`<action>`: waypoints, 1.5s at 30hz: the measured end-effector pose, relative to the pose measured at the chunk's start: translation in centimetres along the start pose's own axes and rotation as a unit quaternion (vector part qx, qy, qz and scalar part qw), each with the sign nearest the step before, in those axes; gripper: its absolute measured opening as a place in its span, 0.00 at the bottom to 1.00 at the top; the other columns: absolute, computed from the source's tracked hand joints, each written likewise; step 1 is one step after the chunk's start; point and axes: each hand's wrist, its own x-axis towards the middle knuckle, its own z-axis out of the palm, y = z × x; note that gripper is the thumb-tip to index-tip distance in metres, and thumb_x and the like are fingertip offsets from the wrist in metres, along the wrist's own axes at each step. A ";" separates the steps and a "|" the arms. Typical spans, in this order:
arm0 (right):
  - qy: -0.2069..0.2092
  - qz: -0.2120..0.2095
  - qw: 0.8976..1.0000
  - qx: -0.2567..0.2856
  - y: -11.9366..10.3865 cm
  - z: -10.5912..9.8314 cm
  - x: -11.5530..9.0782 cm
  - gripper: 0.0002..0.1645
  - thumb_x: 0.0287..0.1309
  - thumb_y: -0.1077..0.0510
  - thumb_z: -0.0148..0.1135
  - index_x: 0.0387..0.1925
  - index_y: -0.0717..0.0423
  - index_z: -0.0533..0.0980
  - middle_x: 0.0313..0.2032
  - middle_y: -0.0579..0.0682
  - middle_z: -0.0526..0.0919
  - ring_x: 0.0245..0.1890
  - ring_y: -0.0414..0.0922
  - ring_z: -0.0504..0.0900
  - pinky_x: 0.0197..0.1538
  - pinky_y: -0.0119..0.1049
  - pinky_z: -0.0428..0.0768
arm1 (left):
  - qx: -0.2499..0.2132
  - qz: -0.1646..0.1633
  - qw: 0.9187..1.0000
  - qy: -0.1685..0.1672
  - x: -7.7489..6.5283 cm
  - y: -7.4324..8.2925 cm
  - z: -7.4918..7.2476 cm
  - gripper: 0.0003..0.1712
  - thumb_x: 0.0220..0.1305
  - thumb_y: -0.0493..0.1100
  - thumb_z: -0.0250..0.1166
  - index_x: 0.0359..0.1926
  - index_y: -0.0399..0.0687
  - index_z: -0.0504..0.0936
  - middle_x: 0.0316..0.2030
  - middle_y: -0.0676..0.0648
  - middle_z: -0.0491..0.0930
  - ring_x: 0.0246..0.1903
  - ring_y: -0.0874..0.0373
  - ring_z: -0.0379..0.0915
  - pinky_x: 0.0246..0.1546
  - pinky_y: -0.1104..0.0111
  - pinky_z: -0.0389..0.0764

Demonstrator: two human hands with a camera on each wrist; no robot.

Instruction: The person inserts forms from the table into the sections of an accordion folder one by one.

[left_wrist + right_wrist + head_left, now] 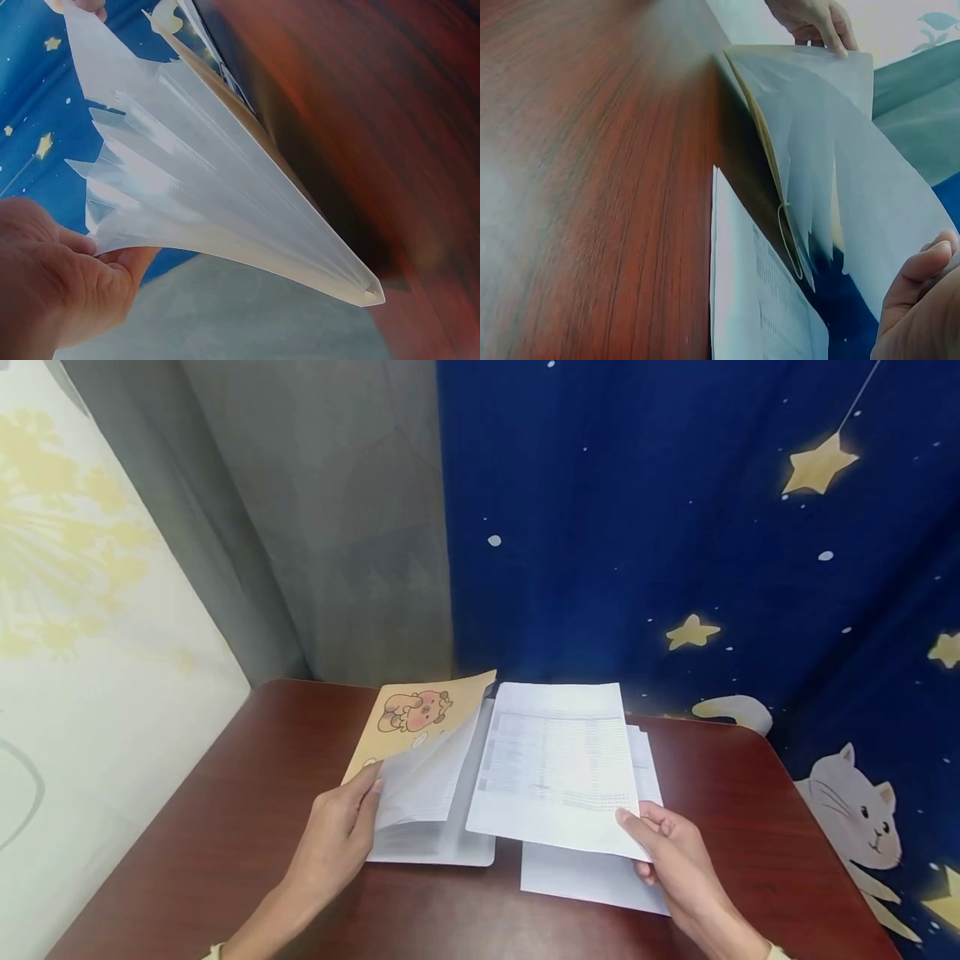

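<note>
A display folder (pixel 360 747) with a tan cartoon cover lies partly open on the table, its clear plastic sleeves (pixel 180 172) fanned out. My left hand (pixel 337 831) pinches the cover's edge together with sleeves, thumb on the inner side, holding them raised. In my right hand (pixel 678 856) is a printed sheet of paper (pixel 555 760), pinched at its near right corner between thumb and fingers. The sheet's left edge overlaps the folder's right side in the head view. Beneath the sheet lies a stack of papers (pixel 585 877), largely hidden by it.
The dark red-brown wooden table (pixel 247 827) has rounded far corners. Behind it hang a grey curtain (pixel 337 527) and a blue curtain with stars (pixel 600 527). A white patterned surface (pixel 97 635) borders the left side.
</note>
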 end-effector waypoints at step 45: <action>-0.085 -0.059 0.993 0.051 -0.7 7.7 2.3 0.19 0.73 0.54 0.63 0.56 0.64 0.80 0.39 0.54 0.93 0.14 0.36 0.70 0.19 0.26 0.66 | -0.003 -0.009 1.000 -0.011 -0.1 0.1 0.2 0.17 0.73 0.29 0.62 0.58 0.44 0.86 0.49 0.46 0.90 0.50 0.57 0.86 0.57 0.92 0.67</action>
